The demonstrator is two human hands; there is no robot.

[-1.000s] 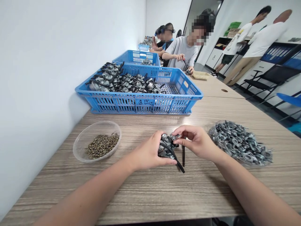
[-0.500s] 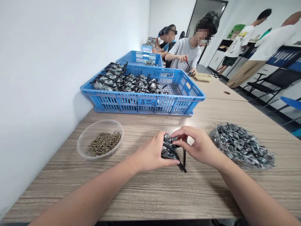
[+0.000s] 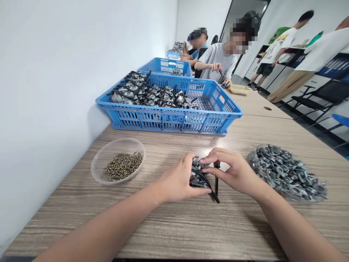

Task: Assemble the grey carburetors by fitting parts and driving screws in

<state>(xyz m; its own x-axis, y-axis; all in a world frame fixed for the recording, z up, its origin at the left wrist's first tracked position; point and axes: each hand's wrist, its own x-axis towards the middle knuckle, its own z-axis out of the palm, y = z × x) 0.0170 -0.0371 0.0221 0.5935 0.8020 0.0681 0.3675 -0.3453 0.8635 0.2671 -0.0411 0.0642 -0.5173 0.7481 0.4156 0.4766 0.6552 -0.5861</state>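
The assembly (image 3: 196, 164) is silver-grey, its hose (image 3: 214, 195) black, the crate (image 3: 169, 110) blue, the tabletop (image 3: 185, 229) streaked grey-brown.

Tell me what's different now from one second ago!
Everything slid a little rightward in the picture, as if the camera turned left. A standing person in a printed white shirt lowered an arm. Nothing was visibly taken or let go: the left hand still grips the metal part, and the right hand still touches it. The blue crate and clear tubs stayed put.
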